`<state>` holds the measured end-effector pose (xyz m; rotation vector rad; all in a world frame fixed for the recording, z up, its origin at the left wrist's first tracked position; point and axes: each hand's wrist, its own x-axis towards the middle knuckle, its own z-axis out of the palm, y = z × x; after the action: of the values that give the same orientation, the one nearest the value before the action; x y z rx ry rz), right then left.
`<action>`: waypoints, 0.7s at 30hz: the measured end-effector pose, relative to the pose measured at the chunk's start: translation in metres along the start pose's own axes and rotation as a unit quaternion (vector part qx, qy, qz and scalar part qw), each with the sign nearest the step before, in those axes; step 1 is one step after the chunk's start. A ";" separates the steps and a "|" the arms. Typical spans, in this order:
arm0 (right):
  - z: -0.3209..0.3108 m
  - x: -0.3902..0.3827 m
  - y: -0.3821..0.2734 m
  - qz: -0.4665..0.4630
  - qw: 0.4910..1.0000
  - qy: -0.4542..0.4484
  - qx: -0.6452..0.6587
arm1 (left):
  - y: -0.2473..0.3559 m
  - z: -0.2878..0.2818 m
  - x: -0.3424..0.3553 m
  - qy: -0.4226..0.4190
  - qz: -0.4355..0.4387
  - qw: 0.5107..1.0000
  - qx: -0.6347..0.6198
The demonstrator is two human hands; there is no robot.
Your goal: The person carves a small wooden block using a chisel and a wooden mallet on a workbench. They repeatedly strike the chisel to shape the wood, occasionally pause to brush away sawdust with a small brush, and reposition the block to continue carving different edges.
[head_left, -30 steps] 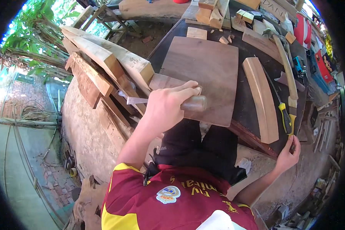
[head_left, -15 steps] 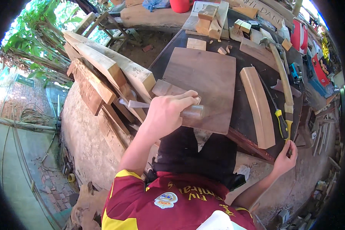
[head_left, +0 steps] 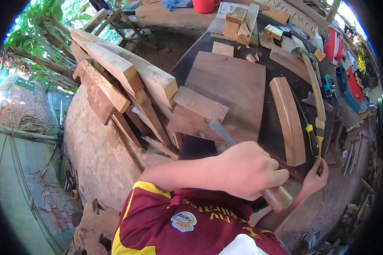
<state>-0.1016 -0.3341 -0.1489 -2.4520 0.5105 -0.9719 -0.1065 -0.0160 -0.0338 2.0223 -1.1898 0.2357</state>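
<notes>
My left hand is wrapped around a chisel. The wooden handle sticks out below the fist, and the flat metal blade slants up and left toward a small wooden block. That block lies on the near left part of a wide brown board. At the table's near right edge, my right hand has its fingers closed at the end of a yellow tool handle; how it grips is partly hidden. A screwdriver with a yellow and black handle lies right beside it.
A long, slightly curved piece of wood lies right of the board. Beyond are a hammer, wood offcuts and a blue tool. Thick timbers lean at the table's left. Red containers stand far right.
My left hand has moved right and toward my body with the chisel, uncovering the small wooden block. My right hand stays at the table edge. The view has shifted slightly.
</notes>
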 end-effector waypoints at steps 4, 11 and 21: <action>0.002 -0.004 0.010 -0.022 0.999 0.022 0.021 | -0.010 0.005 0.019 0.036 0.019 0.999 -0.005; 0.003 -0.004 0.022 -0.042 0.997 0.002 0.062 | -0.021 -0.009 0.031 0.126 -0.045 0.991 -0.016; 0.003 -0.001 0.006 -0.022 1.000 0.014 -0.014 | -0.054 -0.054 0.028 0.309 -0.158 0.934 -0.088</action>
<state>-0.1013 -0.3378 -0.1544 -2.4866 0.4848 -1.0234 -0.0364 0.0173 -0.0101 1.7545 -0.4675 0.5356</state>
